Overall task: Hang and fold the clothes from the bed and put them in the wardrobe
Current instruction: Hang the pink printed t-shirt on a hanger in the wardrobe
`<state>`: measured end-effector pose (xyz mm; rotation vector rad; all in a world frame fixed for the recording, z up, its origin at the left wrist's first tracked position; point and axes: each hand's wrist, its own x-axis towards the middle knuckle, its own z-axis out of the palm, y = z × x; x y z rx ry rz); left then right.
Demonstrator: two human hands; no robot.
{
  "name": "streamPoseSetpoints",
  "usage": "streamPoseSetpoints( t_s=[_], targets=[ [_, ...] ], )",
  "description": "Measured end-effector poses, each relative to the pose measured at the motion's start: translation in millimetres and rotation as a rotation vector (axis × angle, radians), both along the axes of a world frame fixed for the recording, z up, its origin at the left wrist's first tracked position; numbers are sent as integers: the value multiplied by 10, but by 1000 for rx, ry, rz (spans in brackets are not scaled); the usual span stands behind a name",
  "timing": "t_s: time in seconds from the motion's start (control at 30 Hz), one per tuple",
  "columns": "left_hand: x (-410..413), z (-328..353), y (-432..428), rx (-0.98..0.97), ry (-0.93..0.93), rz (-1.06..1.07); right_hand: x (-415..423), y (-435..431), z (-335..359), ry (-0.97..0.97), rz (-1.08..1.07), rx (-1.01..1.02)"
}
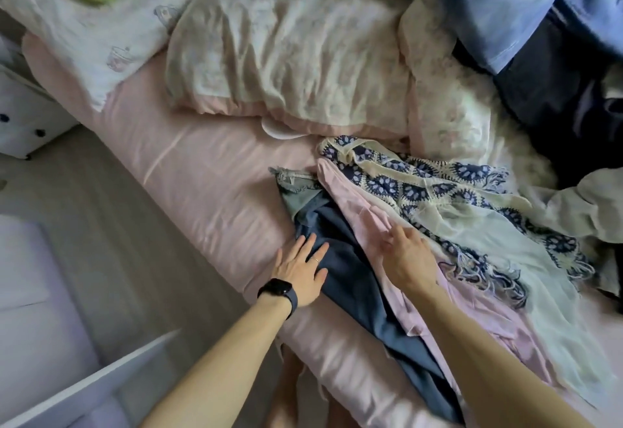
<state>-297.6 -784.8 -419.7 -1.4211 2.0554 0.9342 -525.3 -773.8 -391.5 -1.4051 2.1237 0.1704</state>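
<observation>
Several garments heaped along the near edge of the bed (202,164), none seen whole. Hard to name the cut of the dark blue garment (354,293): top end meeting a frayed grey-green piece (293,188), right side buried under the pink garment (357,198), lower end crossed by the right arm (488,343) and lost at the bottom of the view. Long axis on a slant, from upper left by the frayed piece down toward lower right, with the pink garment alongside on the same slant and a patterned scarf (438,185), navy on cream with a fringe, overlapping that. Left hand (300,271) laid flat on the blue cloth's upper left edge, fingers straight and spread, dark watch (278,289) on the wrist. Right hand (406,259) over the pink cloth, fingertips bent down and blurred; impossible to tell whether pinching or only touching. Far right, a pile of blue and dark clothes (505,23), cut off by the frame.
</observation>
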Motion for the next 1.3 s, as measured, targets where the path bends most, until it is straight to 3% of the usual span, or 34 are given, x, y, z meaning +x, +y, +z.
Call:
streamPoseSetpoints(
  t_s=[0.1,0.2,0.43,0.6,0.9,1.03,1.17,1.3],
  targets=[
    [53,222,0,80,45,149,51,94,232,-89,-46,-123],
    [31,607,-80,202,176,454,110,197,676,-235,-48,-257],
    [-198,1968,-309,490,538,972,262,469,1917,-320,360,-303],
    [-187,2529,-61,490,573,826,433,734,2468,-420,382,-430],
    [153,2975,494,316,632,758,485,1235,2592,-592,252,-454],
    [540,3395,636,301,634,680,367,1073,2760,-536,135,-530],
    [928,3890,840,232,683,708,524,747,2977,-407,512,-242],
    [1540,4245,1338,117,716,841,1246,747,3242,-552,728,-315]
  ],
)
